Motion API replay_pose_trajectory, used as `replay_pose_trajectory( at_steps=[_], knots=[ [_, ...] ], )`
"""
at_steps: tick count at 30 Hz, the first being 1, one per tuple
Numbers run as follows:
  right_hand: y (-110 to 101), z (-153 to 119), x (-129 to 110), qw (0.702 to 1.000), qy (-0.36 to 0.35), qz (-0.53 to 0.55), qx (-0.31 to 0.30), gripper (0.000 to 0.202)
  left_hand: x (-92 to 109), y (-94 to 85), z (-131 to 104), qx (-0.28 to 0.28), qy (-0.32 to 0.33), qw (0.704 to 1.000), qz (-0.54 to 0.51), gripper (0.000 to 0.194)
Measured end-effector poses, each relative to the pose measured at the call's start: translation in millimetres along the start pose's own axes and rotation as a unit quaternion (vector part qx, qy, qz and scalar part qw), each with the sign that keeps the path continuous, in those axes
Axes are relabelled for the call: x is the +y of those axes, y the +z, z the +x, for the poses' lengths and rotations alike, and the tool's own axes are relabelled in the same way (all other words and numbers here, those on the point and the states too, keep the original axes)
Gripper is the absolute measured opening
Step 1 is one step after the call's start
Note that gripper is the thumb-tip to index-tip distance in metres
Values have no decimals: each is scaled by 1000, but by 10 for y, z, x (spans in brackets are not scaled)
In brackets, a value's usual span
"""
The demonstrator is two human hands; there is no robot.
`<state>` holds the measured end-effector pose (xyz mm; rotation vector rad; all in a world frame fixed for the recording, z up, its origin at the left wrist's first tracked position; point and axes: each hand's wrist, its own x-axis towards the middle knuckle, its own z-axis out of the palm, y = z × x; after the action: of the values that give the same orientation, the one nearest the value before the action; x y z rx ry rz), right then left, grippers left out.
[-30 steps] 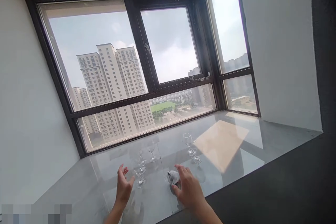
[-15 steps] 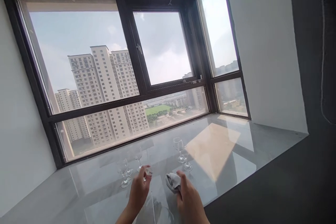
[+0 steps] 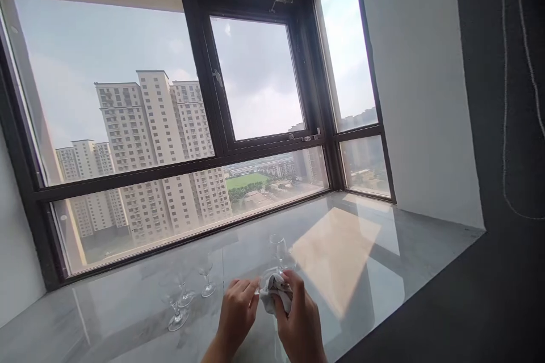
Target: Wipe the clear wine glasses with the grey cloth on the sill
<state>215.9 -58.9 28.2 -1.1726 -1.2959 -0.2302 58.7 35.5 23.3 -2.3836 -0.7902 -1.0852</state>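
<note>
My left hand (image 3: pixel 237 306) is closed, its fingertips pinching a clear wine glass (image 3: pixel 258 287) that is mostly hidden by the hand and the cloth. A crumpled grey cloth (image 3: pixel 272 295) is gripped in my right hand (image 3: pixel 301 315), its folds against the glass. Both hands are close together above the sill. Just beyond them stands another clear stemmed glass (image 3: pixel 277 247), its lower part partly covered by my fingers. Several more stand to the left, among them a near wine glass (image 3: pixel 176 317) and a farther one (image 3: pixel 207 283).
The glossy grey windowsill (image 3: pixel 128 334) spreads under the hands, with a bright sunlit patch (image 3: pixel 336 255) on its right. Dark window frames (image 3: pixel 128 176) run behind it. At the right are a white wall (image 3: pixel 421 96) and a hanging cord (image 3: pixel 504 125).
My two hands have come together, bringing the cloth against the glass in my left hand. The view has turned slightly right, shifting the standing glasses leftward and lower in the picture.
</note>
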Motion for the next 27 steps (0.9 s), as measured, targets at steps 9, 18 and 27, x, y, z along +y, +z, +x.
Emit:
replay_pose_trajectory(
  at_steps=[9, 18, 27],
  knots=[
    [-285, 454, 86, 999, 30, 5, -16, 31, 137, -49, 7, -24, 30, 999, -36, 35],
    [-685, 234, 307, 967, 182, 152, -89, 34, 279, -59, -3, -43, -37, 986, -158, 26],
    [-691, 94, 48, 909, 257, 329, 8, 42, 505, 43, -39, -73, -149, 954, -249, 35]
  ],
)
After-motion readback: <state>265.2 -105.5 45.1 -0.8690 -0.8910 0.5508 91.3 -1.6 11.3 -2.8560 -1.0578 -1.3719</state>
